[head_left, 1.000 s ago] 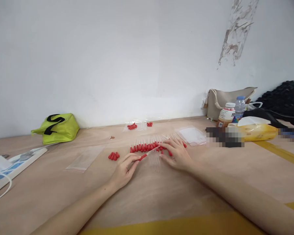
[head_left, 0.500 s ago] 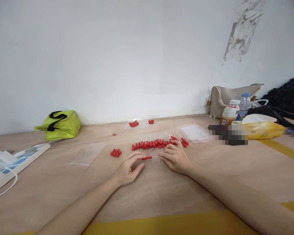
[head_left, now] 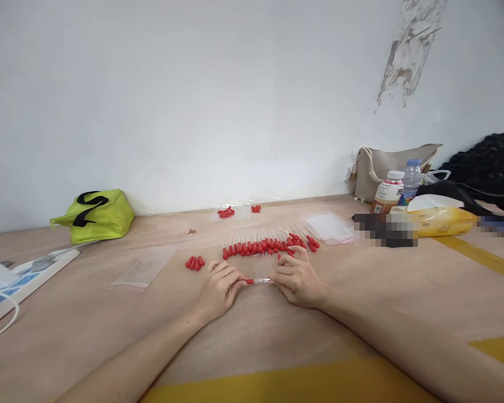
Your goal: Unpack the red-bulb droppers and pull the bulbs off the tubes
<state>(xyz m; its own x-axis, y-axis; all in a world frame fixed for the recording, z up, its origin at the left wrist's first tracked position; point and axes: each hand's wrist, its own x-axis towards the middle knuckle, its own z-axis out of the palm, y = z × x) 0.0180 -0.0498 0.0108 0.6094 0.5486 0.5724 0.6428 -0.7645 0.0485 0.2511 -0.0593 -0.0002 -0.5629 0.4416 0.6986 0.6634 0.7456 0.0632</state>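
Observation:
Between my two hands lies a clear glass dropper with a red rubber bulb [head_left: 257,281]. My left hand [head_left: 218,288] pinches the red bulb end, fingers curled. My right hand [head_left: 296,277] grips the glass tube end, fingers closed round it. Just beyond my hands a row of several red-bulbed droppers [head_left: 266,246] lies on the wooden table [head_left: 252,330]. A few loose glass tubes [head_left: 264,267] lie beside my right hand. A small heap of loose red bulbs [head_left: 194,262] sits to the left of the row.
An empty clear bag [head_left: 145,267] lies left of the bulbs, more bags [head_left: 330,226] at the right, and a bag with red bulbs [head_left: 235,212] by the wall. A green pouch [head_left: 94,215], power strip [head_left: 29,274], bottles [head_left: 388,192] and beige bag [head_left: 392,165] stand around.
Both hands drew closer together and toward me with the dropper. My left hand went from open fingers beside the bulb to a pinch on it.

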